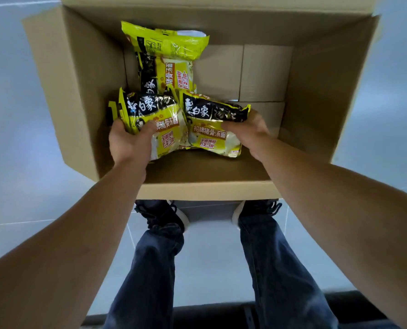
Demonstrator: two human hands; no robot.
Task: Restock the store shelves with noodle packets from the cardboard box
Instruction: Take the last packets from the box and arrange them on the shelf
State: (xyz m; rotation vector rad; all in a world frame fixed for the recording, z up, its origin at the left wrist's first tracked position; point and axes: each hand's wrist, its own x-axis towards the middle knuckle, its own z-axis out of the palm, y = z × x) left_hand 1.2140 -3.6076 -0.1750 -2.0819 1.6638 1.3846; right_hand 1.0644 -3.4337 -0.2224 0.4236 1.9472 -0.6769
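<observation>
A large open box of brown corrugated cardboard (pixel 79 91) stands on a pale, smooth, glossy tiled floor (pixel 12 115), with its flaps folded outward; its inner walls are matte and flat, with straight creases, and the bottom shows the plain flaps meeting in seams.

Inside, at the left, the left hand (pixel 129 143) grips a glossy yellow and black plastic noodle packet (pixel 155 115); the thumb lies curled over its front face and the other fingers go behind its left edge, where more thin yellow edges show, so it may hold more than one packet, but I cannot tell; the film is crinkled and shines in the light.

Behind these, toward the far wall, a third yellow plastic packet (pixel 167 58) lies lengthwise, pillow-shaped, with a serrated sealed end pointing away and its near end hidden under the two front packets.

At the right, the right hand (pixel 247 131) pinches a second packet of the same yellow and black film (pixel 212 129) at its right edge, the thumb on the front, the fingers behind; this packet touches the left one along its side.

Below the box, two legs in dark blue denim (pixel 150 269) and dark laced shoes with white soles (pixel 164 214) stand on the floor.
</observation>
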